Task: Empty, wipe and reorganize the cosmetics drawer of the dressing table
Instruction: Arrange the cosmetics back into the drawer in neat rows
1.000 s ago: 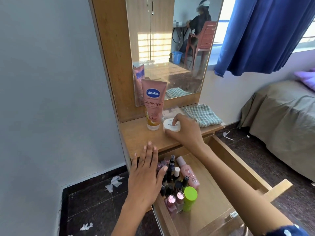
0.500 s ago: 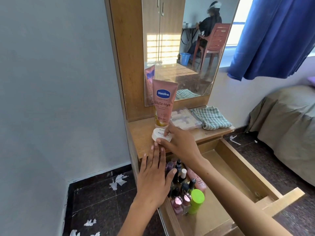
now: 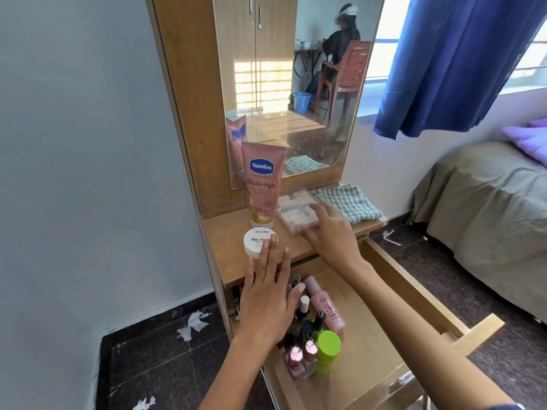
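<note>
We take the pink Vaseline tube (image 3: 262, 184) as our landmark; it stands cap-down on the dressing table top (image 3: 225, 232), against the mirror frame. Just in front of the tube sits the white nail polish remover jar (image 3: 258, 241), lid up. Our left hand (image 3: 268, 297) lies flat with its fingers straight and spread, holding nothing; its fingertips (image 3: 273, 241) reach the jar's near right edge, though we cannot tell whether they touch it. To the right of the tube lies a clear plastic case (image 3: 296, 210) of pale pieces. Our right hand (image 3: 330, 233) rests over the case's near right corner, fingers bent down onto it; we cannot tell whether it truly grips the case. Further right of the tube, beyond the case, lies a folded green checked cloth (image 3: 352, 204). Below and in front of the tube the drawer (image 3: 411, 279) is pulled open. In its left part cluster nail polish bottles (image 3: 302, 353), a lime green capped bottle (image 3: 327, 350) and a pink spray bottle (image 3: 324, 306) lying down.
</note>
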